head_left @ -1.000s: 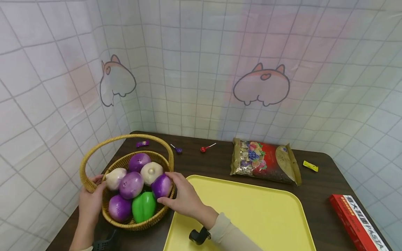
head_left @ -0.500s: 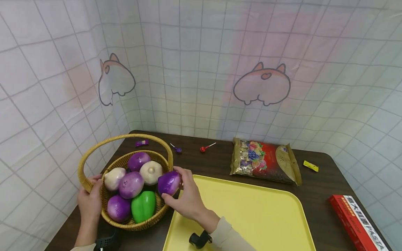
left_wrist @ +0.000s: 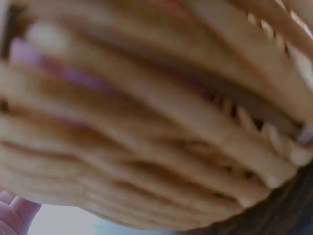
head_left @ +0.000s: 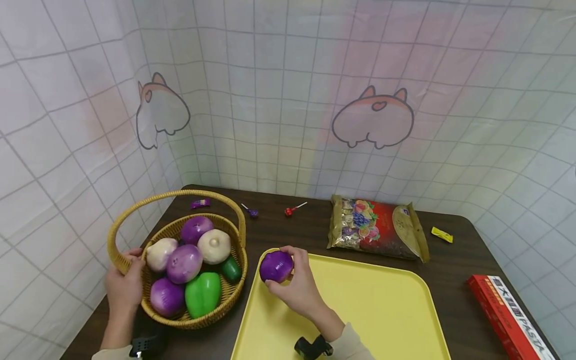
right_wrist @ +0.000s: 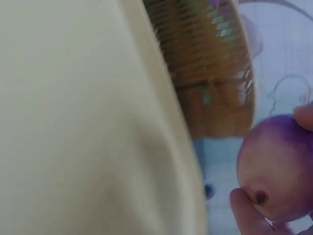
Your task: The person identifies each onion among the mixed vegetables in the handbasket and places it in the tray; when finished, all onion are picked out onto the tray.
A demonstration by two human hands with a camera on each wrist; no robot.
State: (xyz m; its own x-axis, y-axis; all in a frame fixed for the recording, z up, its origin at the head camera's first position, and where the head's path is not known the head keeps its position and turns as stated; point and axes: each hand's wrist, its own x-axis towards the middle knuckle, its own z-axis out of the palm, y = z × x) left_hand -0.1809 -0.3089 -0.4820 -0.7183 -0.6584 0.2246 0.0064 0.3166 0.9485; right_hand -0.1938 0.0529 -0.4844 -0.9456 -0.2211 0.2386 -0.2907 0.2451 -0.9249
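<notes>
In the head view my right hand (head_left: 299,287) pinches a glossy purple onion (head_left: 276,266) above the far left corner of the yellow tray (head_left: 360,305). The right wrist view shows the onion's paler underside (right_wrist: 274,171) with a small dark hole. My left hand (head_left: 125,285) grips the left rim of the wicker basket (head_left: 198,322), beside the foot of its arched handle. Inside the basket lie several purple onions (head_left: 184,263), two whitish bulbs (head_left: 214,246), a green pepper (head_left: 203,295) and a dark green vegetable (head_left: 231,270), partly hidden. Blurred wickerwork (left_wrist: 146,122) fills most of the left wrist view.
Behind the tray lies a candy bag (head_left: 378,227), with a yellow-wrapped sweet (head_left: 442,234) to its right. Two lollipops (head_left: 294,209) and a purple-wrapped sweet (head_left: 200,203) lie along the back. A red pasta box (head_left: 510,315) stands at the right edge.
My right hand has lifted the purple onion from the basket's right side and carried it right, over the tray. The dark green vegetable has come into sight. My left hand still holds the basket.
</notes>
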